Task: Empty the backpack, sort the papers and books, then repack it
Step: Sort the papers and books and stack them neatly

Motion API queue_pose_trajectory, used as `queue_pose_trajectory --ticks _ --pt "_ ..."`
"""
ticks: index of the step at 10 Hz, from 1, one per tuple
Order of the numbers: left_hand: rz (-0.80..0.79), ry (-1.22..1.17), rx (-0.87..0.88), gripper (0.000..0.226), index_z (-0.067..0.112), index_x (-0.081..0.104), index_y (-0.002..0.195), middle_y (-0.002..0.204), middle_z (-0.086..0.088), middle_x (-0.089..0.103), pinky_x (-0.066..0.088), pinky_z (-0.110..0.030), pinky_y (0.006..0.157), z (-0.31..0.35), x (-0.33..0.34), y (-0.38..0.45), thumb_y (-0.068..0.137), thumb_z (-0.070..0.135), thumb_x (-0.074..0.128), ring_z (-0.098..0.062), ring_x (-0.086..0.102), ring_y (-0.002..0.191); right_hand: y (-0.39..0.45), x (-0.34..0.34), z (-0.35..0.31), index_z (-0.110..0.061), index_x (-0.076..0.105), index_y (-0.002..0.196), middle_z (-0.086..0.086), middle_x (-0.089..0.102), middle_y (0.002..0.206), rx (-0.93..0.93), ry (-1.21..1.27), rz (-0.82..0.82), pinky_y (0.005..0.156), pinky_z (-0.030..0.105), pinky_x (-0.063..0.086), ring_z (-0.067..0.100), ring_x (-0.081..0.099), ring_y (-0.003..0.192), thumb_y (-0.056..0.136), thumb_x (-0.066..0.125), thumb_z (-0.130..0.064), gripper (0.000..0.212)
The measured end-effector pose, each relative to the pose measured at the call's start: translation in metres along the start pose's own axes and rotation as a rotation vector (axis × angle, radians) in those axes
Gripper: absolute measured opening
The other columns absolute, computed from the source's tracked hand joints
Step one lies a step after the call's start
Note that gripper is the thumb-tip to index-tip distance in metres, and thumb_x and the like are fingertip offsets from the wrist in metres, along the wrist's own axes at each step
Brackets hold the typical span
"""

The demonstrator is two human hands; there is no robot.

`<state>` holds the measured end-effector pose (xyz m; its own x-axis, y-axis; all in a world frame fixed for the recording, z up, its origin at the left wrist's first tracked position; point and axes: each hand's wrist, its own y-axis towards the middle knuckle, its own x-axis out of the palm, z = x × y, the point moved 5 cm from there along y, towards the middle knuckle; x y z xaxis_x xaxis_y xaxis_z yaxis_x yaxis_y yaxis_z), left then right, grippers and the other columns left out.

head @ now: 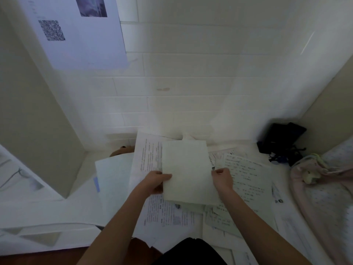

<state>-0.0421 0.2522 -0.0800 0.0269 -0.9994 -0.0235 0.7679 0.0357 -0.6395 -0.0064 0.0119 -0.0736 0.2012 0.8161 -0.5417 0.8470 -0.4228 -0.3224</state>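
Note:
A blank pale sheet of paper [188, 171] is held up in front of me over the desk. My left hand [156, 181] pinches its left edge with the thumb on top. My right hand [222, 178] grips its right edge. Under and around it lie several printed and handwritten papers: a printed page [148, 157] behind at left, a handwritten sheet [246, 178] at right, more printed pages [168, 215] below. A pale blue-white booklet [112, 176] lies at left. The black backpack [280, 138] sits in the far right corner against the wall.
A white tiled wall [191, 83] closes the back. A tall beige panel [34, 121] stands at left with a poster [76, 31] bearing a QR code. Pink fabric [324, 188] with a small plush lies at right. A brown object [122, 151] peeks out behind the papers.

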Motion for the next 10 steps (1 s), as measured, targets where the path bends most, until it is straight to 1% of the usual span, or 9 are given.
queue_pose_trajectory --ticks 1,2,3,4,5,6,7,9,10 --pt "0.108 0.2 0.152 0.015 0.008 0.062 0.099 0.099 -0.016 0.066 0.05 -0.032 0.069 0.013 0.003 -0.004 0.088 0.017 0.057 -0.025 0.061 0.077 -0.011 0.015 -0.023 -0.015 0.051 0.118 0.008 0.051 0.122 -0.166 0.044 -0.126 0.094 0.034 0.044 0.025 0.053 0.112 0.086 0.062 -0.039 0.042" --pt "0.096 0.246 0.38 0.012 0.01 0.063 0.093 0.084 -0.009 0.063 0.046 -0.027 0.064 0.044 0.029 -0.019 0.088 0.014 0.053 -0.02 0.059 0.076 -0.046 0.053 -0.054 -0.021 0.038 0.135 -0.002 0.045 0.131 0.007 0.366 -0.597 0.095 0.031 0.038 0.014 0.046 0.116 0.085 0.058 -0.053 0.063" --pt "0.011 0.129 0.466 0.022 0.017 0.065 0.102 0.091 0.0 0.066 0.049 -0.027 0.079 0.069 0.059 -0.042 0.089 0.009 0.049 -0.016 0.062 0.089 -0.06 0.064 -0.081 -0.008 0.057 0.12 0.01 0.064 0.111 0.022 0.526 -0.66 0.077 0.029 0.051 0.018 0.063 0.094 0.09 0.058 -0.036 0.041" --pt "-0.179 -0.042 0.476 0.013 0.021 0.067 0.072 0.078 0.004 0.068 0.045 -0.028 0.078 0.076 0.057 -0.043 0.076 0.017 0.055 -0.016 0.061 0.083 -0.045 0.037 -0.086 -0.005 0.065 0.096 0.014 0.065 0.084 0.005 0.706 -0.484 0.063 0.029 0.053 0.023 0.062 0.07 0.093 0.053 -0.011 0.014" --pt "-0.097 -0.143 0.366 0.015 0.015 0.061 0.07 0.08 0.001 0.068 0.042 -0.028 0.075 0.067 0.036 -0.027 0.078 0.027 0.057 -0.017 0.059 0.082 -0.001 -0.011 -0.049 0.0 0.061 0.108 0.015 0.065 0.095 0.019 0.668 -0.164 0.069 0.03 0.053 0.027 0.062 0.08 0.093 0.051 -0.009 0.02" --pt "0.174 0.156 0.311 0.012 0.012 0.059 0.092 0.095 -0.005 0.063 0.044 -0.032 0.079 0.046 0.015 -0.003 0.089 0.024 0.058 -0.022 0.057 0.093 0.033 -0.069 0.014 0.006 0.056 0.119 0.016 0.062 0.107 0.158 0.411 0.169 0.078 0.032 0.044 0.023 0.055 0.089 0.092 0.049 -0.013 0.033" --pt "0.232 0.217 0.193 0.037 0.007 0.052 0.115 0.115 -0.011 0.055 0.046 -0.037 0.088 0.022 0.005 0.02 0.085 0.021 0.066 -0.026 0.054 0.105 0.046 -0.112 0.062 0.006 0.051 0.124 0.019 0.056 0.103 0.187 0.209 0.176 0.074 0.029 0.039 0.025 0.05 0.085 0.092 0.044 -0.005 0.034" --pt "0.155 0.172 0.073 0.055 0.002 0.04 0.125 0.116 -0.015 0.053 0.048 -0.03 0.075 0.014 0.026 0.038 0.081 0.014 0.071 -0.024 0.055 0.095 0.039 -0.122 0.094 -0.003 0.042 0.134 0.024 0.053 0.128 0.185 0.177 0.263 0.077 0.029 0.039 0.039 0.054 0.11 0.084 0.044 0.012 0.053" --pt "0.139 0.286 0.094 0.02 0.006 0.055 0.094 0.084 -0.009 0.056 0.045 -0.024 0.057 0.014 0.029 0.043 0.084 0.016 0.068 -0.018 0.055 0.07 0.036 -0.119 0.092 -0.007 0.034 0.139 0.023 0.05 0.131 0.173 0.1 0.249 0.08 0.033 0.041 0.04 0.052 0.111 0.084 0.044 0.01 0.058"
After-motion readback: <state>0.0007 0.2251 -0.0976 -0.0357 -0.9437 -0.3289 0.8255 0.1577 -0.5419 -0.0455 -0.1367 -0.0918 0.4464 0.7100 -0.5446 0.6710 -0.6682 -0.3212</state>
